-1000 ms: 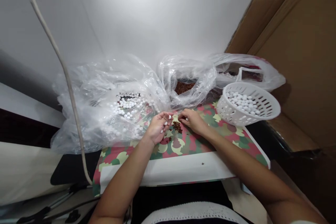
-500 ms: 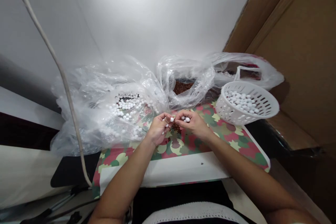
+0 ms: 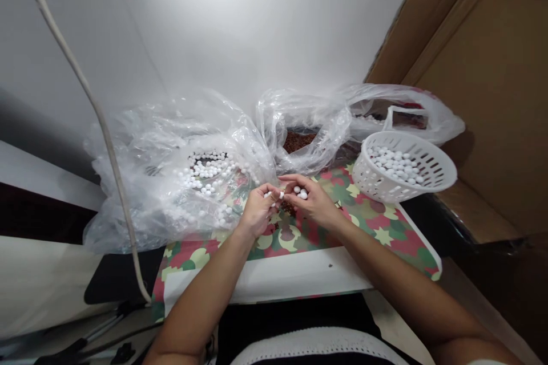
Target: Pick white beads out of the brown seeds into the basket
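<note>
My left hand (image 3: 258,209) is closed around a few small white balls, with one white ball (image 3: 281,195) pinched at the thumb and fingertip. Facing it, my right hand (image 3: 315,201) has its thumb and finger at that same ball, while a few more white balls (image 3: 301,193) rest in its curled palm. Small reddish-brown pieces (image 3: 289,209) lie on the patterned cloth below the hands. Whether the right fingertips hold one of these pieces is too small to tell.
Left, a clear plastic bag (image 3: 141,182) holds many white balls (image 3: 209,168). Behind my hands an opened bag (image 3: 329,151) contains brown pieces (image 3: 297,141). A white perforated basket (image 3: 447,174) of balls stands right, near cardboard (image 3: 483,68). A pale cable (image 3: 100,114) hangs at left.
The right index finger has lifted and straightened a little, and the right hand has shifted slightly. The left hand stays in place with its balls.
</note>
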{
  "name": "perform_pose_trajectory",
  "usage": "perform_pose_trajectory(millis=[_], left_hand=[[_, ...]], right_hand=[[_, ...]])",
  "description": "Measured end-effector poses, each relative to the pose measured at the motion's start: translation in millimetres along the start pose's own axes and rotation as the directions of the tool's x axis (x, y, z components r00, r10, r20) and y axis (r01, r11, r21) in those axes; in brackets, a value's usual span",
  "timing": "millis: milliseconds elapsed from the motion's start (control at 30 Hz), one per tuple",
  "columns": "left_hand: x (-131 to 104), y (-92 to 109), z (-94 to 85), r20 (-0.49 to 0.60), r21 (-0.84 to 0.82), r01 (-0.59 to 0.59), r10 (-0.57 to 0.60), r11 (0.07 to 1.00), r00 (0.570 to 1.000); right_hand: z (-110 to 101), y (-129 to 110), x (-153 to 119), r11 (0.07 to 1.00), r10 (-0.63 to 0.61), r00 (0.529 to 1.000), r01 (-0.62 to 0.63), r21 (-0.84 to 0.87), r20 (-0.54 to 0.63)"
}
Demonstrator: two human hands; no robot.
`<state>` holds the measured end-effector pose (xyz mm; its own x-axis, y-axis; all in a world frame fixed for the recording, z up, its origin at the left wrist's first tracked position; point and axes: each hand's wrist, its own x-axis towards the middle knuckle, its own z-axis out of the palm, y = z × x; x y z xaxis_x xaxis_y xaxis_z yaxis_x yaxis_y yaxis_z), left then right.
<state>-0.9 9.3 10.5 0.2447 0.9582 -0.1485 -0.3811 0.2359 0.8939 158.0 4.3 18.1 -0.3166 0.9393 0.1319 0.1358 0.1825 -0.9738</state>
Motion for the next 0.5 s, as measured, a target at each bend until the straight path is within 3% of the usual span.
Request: perform_pose_trajectory(millis=[100,200,267,333,367,400,433,467,500], left_hand=[[0,0,2.4,-0.011,-0.022,-0.021,0.021,1.000,1.000],[1,2,1.5,-0.030,-0.086,0.006,-0.009,0.996,0.999],[2,7,-2.3,-0.034,-0.191,0.083,-0.091,0.978,0.995],[3,15,-7.2,-0.025,-0.311,0.187,-0.205,0.932,0.978],[3,19,-9.5,-0.015,-0.357,0.231,-0.252,0.905,0.967],[4,23,-11.5,-0.005,-0.388,0.256,-0.279,0.885,0.960],[4,27,-13.0,0.005,-0.404,0.257,-0.279,0.878,0.960],[3,30,-14.0,0.014,-0.402,0.240,-0.257,0.884,0.966],[3,33,-14.8,0.021,-0.383,0.206,-0.215,0.901,0.976]], right_hand=[[4,2,0,0.999,-0.036,0.999,0.036,-0.018,-0.008],[1,2,-2,0.964,0.108,0.993,-0.094,0.247,-0.045],[-16,-7,-7,0.927,0.166,0.983,-0.128,0.351,-0.081],[-47,-23,-13,0.980,0.123,0.968,-0.084,0.179,-0.218],[-67,-33,-16,0.999,0.043,0.927,-0.045,0.004,-0.374],[-89,-42,-18,0.979,-0.091,0.838,-0.022,-0.201,-0.538],[-112,-50,-19,0.909,-0.258,0.694,-0.062,-0.413,-0.672],[-133,-56,-19,0.807,-0.367,0.583,-0.188,-0.559,-0.725],[-153,-59,-18,0.722,-0.394,0.538,-0.321,-0.613,-0.746]])
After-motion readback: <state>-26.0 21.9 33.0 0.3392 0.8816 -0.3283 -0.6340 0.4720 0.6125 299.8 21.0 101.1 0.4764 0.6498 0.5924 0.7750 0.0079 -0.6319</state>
